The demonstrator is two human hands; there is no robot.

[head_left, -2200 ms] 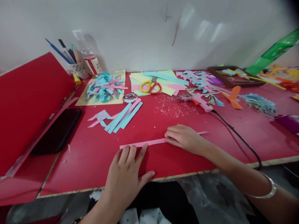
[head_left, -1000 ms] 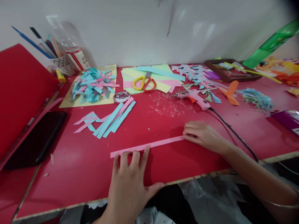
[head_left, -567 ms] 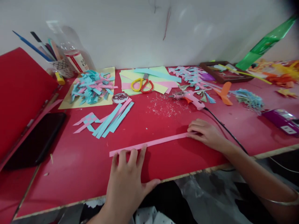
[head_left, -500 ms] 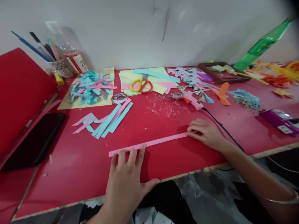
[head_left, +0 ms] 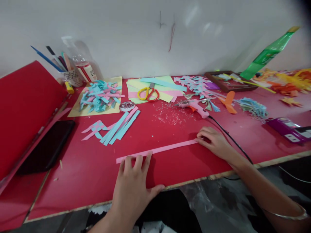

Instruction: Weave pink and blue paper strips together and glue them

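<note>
A long pink paper strip (head_left: pixel 170 148) lies slantwise across the red table, rising toward the right. Spread fingertips of my left hand (head_left: pixel 132 181) rest along its left part, with the thumb out near the table edge. At the strip's right end, my right hand (head_left: pixel 212 141) pinches the paper between thumb and fingers. Beyond the left hand lie blue and pink paper strips (head_left: pixel 121 126), beside a small woven blue-and-pink paper piece (head_left: pixel 96 128). A pink glue gun (head_left: pixel 196 108) with a black cord lies past the right hand.
Yellow-and-red scissors (head_left: pixel 148 93) rest on paper sheets by the wall. Folded paper pieces (head_left: pixel 100 97) are heaped at back left, near a pen cup (head_left: pixel 73 78). A black phone (head_left: pixel 50 145) lies left. A green bottle (head_left: pixel 269 55) leans at back right; a purple device (head_left: pixel 288 129) sits right.
The camera view has shifted slightly, so the table items appear a little lower. Both hands stay in nearly the same place on the pink strip.
</note>
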